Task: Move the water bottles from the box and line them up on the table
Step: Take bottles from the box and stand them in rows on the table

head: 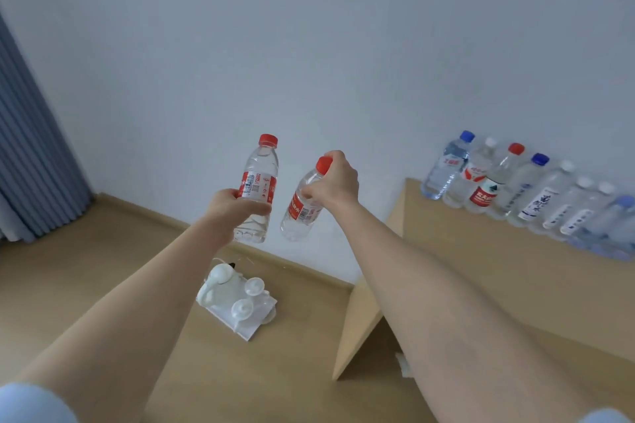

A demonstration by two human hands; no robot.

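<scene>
At centre frame, my left hand (233, 207) grips a red-capped bottle (258, 178), my right hand (336, 182) a second bottle (302, 216) by its neck; I can't read their red labels. A bottle row (515, 182) lines the table (481, 271) at right.

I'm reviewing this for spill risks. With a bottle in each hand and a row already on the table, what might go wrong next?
The right hand holds the tilted bottle only at its cap end, so that grip may slip. The row of bottles stands tightly packed; setting another beside it could topple neighbours. A drop from the left hand would send the upright bottle to the floor.
</scene>
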